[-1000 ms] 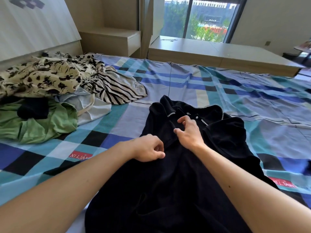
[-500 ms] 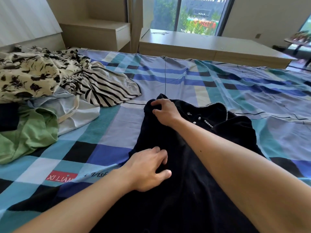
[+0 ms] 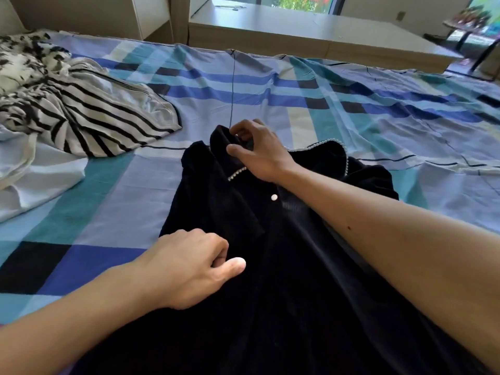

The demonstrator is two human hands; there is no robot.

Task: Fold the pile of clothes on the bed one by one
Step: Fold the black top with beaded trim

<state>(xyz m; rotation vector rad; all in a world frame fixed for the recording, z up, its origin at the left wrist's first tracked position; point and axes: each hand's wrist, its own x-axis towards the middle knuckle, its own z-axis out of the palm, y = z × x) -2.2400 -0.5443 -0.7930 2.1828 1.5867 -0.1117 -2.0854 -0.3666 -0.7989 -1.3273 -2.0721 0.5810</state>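
Since the garment (image 3: 297,266) lies spread on the bed (image 3: 351,109), pile (image 3: 81,109) well apart | right hand (image 3: 259,150) pinches its collar edge | left hand (image 3: 189,269) curled on its side, grip we cannot tell | we judge it soft, limp, light: take both shoulders.

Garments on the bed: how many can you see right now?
4. The black garment lies centre; the striped garment at left; the floral garment behind it, far left; the white garment nearer, at the left edge. Others may be hidden or out of frame.
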